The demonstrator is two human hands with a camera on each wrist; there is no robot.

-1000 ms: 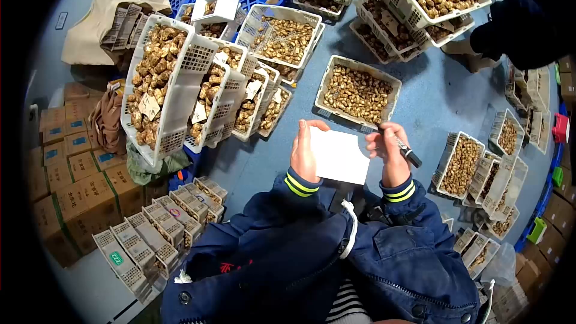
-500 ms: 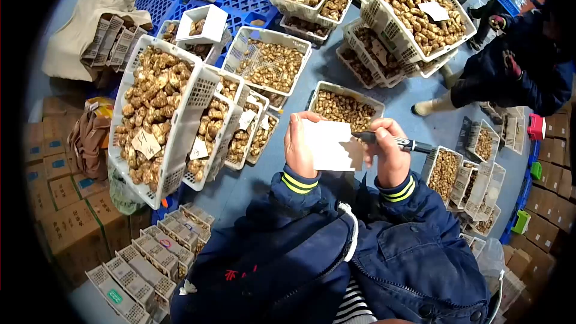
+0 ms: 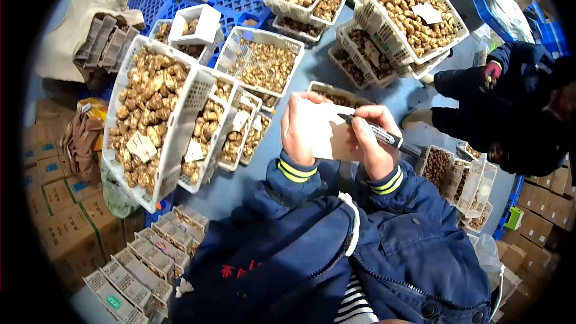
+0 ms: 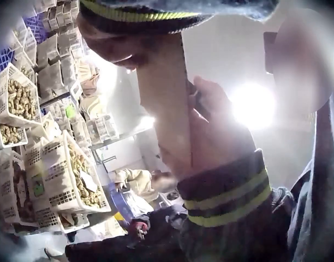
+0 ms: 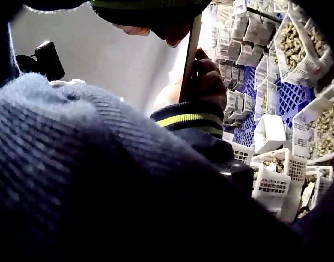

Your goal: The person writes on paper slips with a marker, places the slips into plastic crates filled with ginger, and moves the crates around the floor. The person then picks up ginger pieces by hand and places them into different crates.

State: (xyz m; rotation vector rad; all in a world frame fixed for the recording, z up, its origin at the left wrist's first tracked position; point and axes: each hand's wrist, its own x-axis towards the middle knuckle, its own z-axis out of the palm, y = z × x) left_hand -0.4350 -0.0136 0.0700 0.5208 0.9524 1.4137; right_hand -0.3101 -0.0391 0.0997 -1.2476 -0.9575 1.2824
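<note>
A blank-looking white card (image 3: 329,132) is held up in front of the chest by the left hand (image 3: 297,129), which grips its left edge. On the card's other side, the right hand (image 3: 379,147) pinches a black marker pen (image 3: 384,134), its dark tip right at the card's upper right part. Seen from the left wrist, the card (image 4: 164,103) appears from its back, with the right hand (image 4: 224,123) behind its edge. The right wrist view catches the card (image 5: 190,60) almost edge-on and the left hand's fingers (image 5: 209,82) around it.
White crates (image 3: 144,126) of brown knobbly produce stand stacked at left, some bearing paper tags (image 3: 142,146). More crates (image 3: 414,21) are stacked ahead. A person in dark clothes (image 3: 498,102) stands at right. Cardboard boxes (image 3: 72,228) fill the lower left.
The marker has come from beside the card to its surface, tip over the card. The head view has shifted, and the person at right has come further into view.
</note>
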